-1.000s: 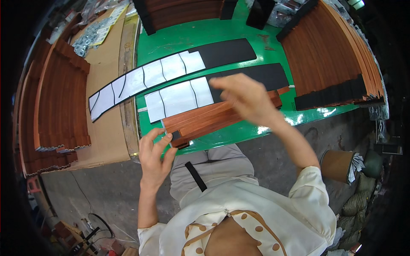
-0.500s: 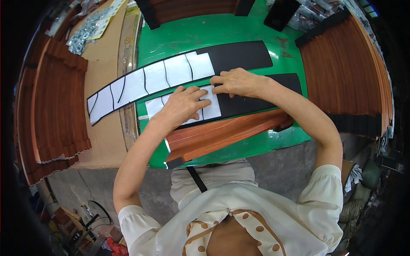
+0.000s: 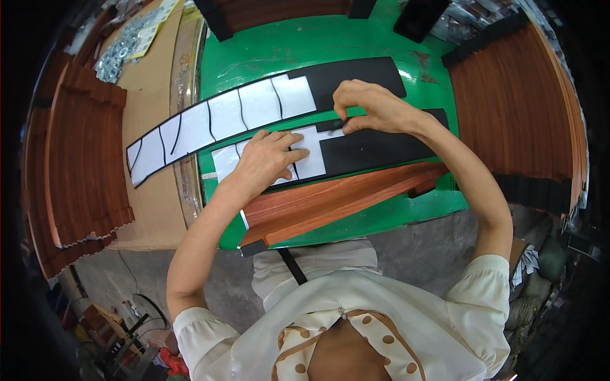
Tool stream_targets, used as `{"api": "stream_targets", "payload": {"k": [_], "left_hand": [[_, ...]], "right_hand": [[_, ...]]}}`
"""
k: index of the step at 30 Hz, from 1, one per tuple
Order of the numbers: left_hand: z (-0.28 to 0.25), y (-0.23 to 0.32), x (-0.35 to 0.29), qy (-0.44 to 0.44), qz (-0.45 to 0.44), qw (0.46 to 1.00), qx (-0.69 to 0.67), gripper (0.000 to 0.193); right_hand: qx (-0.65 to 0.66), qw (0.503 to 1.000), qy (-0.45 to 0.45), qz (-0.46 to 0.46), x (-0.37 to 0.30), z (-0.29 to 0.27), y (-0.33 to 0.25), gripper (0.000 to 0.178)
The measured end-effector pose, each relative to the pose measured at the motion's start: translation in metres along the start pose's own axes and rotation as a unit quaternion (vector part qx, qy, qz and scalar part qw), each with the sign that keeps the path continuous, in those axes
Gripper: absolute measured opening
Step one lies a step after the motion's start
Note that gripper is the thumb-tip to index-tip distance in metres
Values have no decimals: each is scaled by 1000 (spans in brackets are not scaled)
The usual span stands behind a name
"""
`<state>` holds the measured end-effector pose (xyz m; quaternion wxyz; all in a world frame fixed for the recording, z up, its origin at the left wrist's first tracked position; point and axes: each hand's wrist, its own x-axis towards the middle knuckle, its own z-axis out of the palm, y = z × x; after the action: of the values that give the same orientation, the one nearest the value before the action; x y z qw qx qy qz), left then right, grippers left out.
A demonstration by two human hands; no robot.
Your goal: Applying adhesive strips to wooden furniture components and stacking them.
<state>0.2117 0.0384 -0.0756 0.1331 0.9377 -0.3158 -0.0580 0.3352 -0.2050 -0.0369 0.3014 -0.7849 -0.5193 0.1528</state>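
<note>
My left hand [image 3: 268,159] lies flat with fingers spread, pressing on the white-backed part [image 3: 310,159] of the nearer black sheet [image 3: 381,145]. Thumb and fingers of my right hand [image 3: 372,108] pinch the end of a thin black strip [image 3: 340,124] at that sheet's far edge. The strip looks partly lifted, and a narrow white band [image 3: 329,134] shows beside it. Beyond lies a longer black sheet [image 3: 356,77], its left portion covered by white pieces [image 3: 222,116] with dark gaps between them. In front of the nearer sheet rests a reddish-brown wood-look profile [image 3: 318,206] with a black end.
Stacks of brown grooved panels stand at the left [image 3: 89,155] and right [image 3: 515,114] of the green tabletop [image 3: 273,44]. Another brown panel [image 3: 286,14] is at the back. A dark flat device [image 3: 419,18] lies back right, and metal hardware [image 3: 121,54] sits on cardboard [image 3: 149,120].
My right hand has moved right and slightly up from the white part's edge, raising the end of a black strip. My left hand stays pressed on the sheet.
</note>
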Motion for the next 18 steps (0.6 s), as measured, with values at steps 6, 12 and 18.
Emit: {"api": "stream_targets", "payload": {"k": [6,12,18], "left_hand": [[-49,5,-5,132,-88,964,-213,49],[-90,102,1,358,61,930,-52,36],[-77,136,8,404,163,900,-30,31]], "right_hand": [[380,892,121,213,-31,-8,-58,21],[582,762,174,222,-71,9,-103,21],[652,704,189,207,-119,23,-130,24]]}}
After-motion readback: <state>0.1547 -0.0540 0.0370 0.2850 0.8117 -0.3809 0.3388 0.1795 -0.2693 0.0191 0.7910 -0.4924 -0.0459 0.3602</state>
